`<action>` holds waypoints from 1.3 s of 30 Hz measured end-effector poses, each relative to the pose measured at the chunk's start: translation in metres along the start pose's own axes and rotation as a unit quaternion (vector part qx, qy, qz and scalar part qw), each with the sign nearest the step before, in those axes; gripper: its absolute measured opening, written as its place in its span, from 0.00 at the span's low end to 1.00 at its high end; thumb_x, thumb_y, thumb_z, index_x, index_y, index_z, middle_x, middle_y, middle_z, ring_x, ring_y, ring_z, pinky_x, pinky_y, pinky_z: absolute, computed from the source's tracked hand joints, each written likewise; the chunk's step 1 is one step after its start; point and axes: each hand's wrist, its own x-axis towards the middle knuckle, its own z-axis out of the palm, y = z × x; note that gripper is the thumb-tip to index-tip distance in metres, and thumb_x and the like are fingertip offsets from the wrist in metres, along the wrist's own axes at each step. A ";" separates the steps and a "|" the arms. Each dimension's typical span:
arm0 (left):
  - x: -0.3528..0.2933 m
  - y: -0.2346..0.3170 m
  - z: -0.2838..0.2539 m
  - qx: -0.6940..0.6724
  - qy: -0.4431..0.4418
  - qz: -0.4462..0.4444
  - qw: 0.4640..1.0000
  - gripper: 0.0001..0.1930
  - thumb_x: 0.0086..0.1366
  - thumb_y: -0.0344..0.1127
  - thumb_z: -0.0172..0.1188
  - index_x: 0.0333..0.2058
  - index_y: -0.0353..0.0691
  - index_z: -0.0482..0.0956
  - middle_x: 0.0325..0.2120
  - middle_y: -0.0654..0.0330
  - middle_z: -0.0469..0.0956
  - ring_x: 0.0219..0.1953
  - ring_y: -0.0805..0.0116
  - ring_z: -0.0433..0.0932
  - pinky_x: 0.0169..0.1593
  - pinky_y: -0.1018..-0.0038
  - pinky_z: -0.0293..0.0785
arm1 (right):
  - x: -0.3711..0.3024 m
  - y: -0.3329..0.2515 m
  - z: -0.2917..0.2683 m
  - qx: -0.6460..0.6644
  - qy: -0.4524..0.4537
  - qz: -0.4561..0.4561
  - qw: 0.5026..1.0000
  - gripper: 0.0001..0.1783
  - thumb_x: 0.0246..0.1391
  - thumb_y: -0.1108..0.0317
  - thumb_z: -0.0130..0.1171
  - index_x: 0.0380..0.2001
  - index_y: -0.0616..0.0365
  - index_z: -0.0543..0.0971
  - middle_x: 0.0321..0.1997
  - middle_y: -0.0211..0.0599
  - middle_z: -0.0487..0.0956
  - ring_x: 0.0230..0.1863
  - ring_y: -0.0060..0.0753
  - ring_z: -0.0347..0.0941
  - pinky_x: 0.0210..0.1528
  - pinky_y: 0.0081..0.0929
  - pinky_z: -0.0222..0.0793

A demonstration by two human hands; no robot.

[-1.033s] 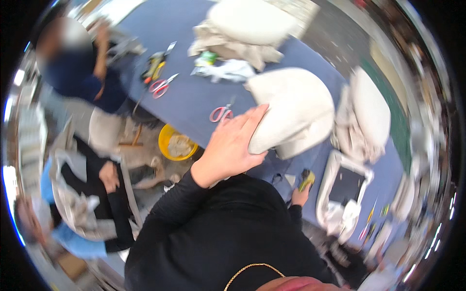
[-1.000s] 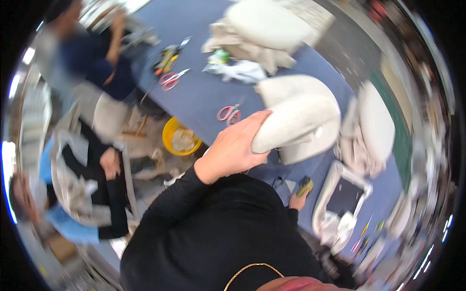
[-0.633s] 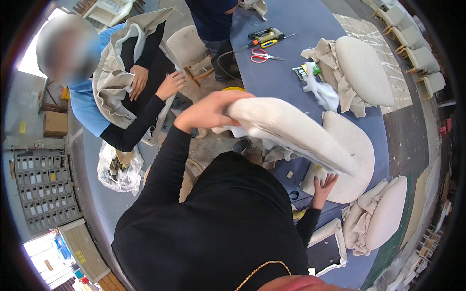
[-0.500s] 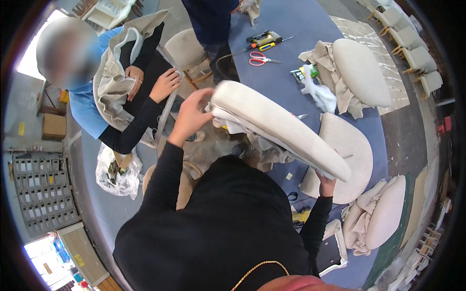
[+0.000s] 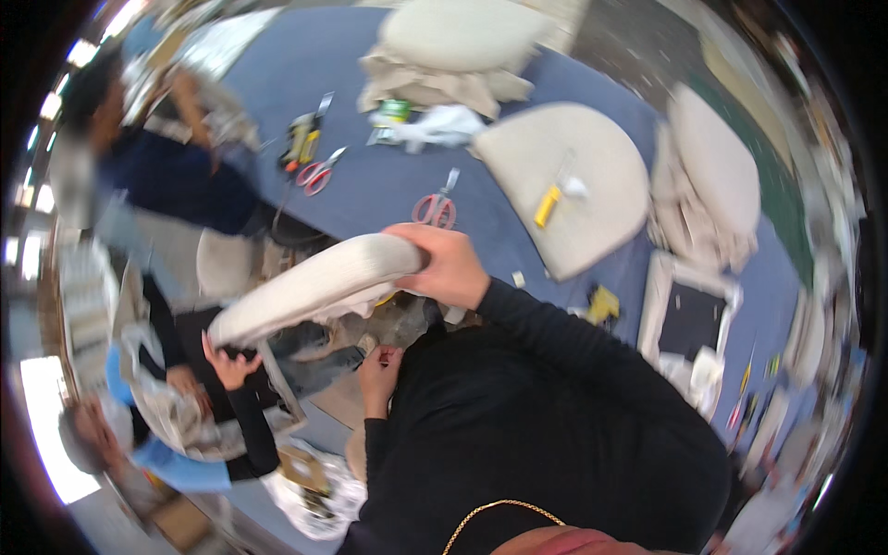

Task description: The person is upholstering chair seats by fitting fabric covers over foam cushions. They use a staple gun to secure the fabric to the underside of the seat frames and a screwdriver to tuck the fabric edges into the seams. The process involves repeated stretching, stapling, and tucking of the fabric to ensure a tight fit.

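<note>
A padded seat cushion point(image 5: 314, 282) in cream fabric is held up at a slant before my body. My right hand point(image 5: 449, 266) grips its right end, thumb and fingers closed around the edge. At the cushion's lower left end, the hand point(image 5: 229, 363) of a co-worker in black sleeves touches its underside. Below the cushion, close to my body, my left hand point(image 5: 377, 372) is raised with its fingers curled together; whether something is in them I cannot make out. Red-handled scissors point(image 5: 435, 211) lie on the blue table point(image 5: 370, 180) just beyond my right hand.
A cream panel point(image 5: 578, 148) with a yellow-handled tool point(image 5: 548, 205) lies on the table. Cushions with loose cloth point(image 5: 462, 42), a second pair of scissors point(image 5: 319, 174) and a black-backed frame point(image 5: 684, 319) lie around. Another person in dark blue point(image 5: 176, 180) works far left.
The cushion has swung left toward the co-worker, whose hand now touches it. My left hand has let go of it and dropped. The view has turned right.
</note>
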 end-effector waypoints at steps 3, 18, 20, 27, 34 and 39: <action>0.018 -0.015 0.010 -0.025 -0.030 -0.002 0.999 0.16 0.68 0.45 0.70 0.41 0.36 0.88 0.31 0.57 0.88 0.31 0.68 0.85 0.40 0.69 0.80 | -0.004 -0.001 -0.008 -0.033 0.017 -0.024 0.999 0.34 0.40 0.69 0.80 0.56 0.53 0.83 0.56 0.39 0.86 0.54 0.42 0.85 0.57 0.34 0.80; 0.067 0.033 0.030 0.010 -0.173 0.135 0.975 0.12 0.71 0.39 0.68 0.41 0.34 0.85 0.35 0.56 0.88 0.37 0.70 0.85 0.44 0.70 0.80 | 0.006 0.019 0.033 -0.028 -0.021 -0.115 0.993 0.37 0.45 0.62 0.78 0.61 0.52 0.79 0.60 0.38 0.83 0.60 0.49 0.79 0.64 0.45 0.73; 0.071 0.038 0.027 0.019 -0.174 0.124 0.977 0.12 0.71 0.39 0.68 0.42 0.34 0.85 0.35 0.55 0.88 0.36 0.69 0.85 0.44 0.70 0.80 | 0.004 0.019 0.039 -0.039 -0.043 -0.135 0.989 0.36 0.46 0.61 0.77 0.61 0.51 0.79 0.60 0.37 0.83 0.60 0.48 0.79 0.64 0.45 0.74; 0.103 0.063 0.040 0.007 -0.211 0.073 0.975 0.14 0.69 0.39 0.69 0.46 0.34 0.84 0.33 0.53 0.88 0.34 0.66 0.86 0.43 0.69 0.80 | 0.010 0.049 0.036 -0.076 -0.058 -0.077 0.992 0.23 0.56 0.59 0.67 0.56 0.50 0.82 0.53 0.39 0.85 0.55 0.47 0.82 0.58 0.44 0.78; 0.137 0.124 0.051 0.080 -0.240 0.124 0.959 0.16 0.69 0.39 0.69 0.49 0.35 0.84 0.37 0.53 0.89 0.37 0.65 0.87 0.45 0.69 0.81 | -0.003 0.129 -0.086 -0.108 0.107 0.137 0.979 0.15 0.63 0.62 0.62 0.50 0.51 0.86 0.52 0.39 0.87 0.46 0.47 0.85 0.49 0.42 0.81; 0.175 0.164 0.079 0.083 -0.242 0.177 0.950 0.16 0.67 0.41 0.70 0.47 0.35 0.84 0.34 0.51 0.88 0.34 0.58 0.87 0.41 0.64 0.81 | -0.047 0.216 -0.176 -0.269 0.322 0.175 0.891 0.15 0.56 0.72 0.65 0.47 0.50 0.87 0.48 0.38 0.87 0.50 0.45 0.82 0.56 0.43 0.76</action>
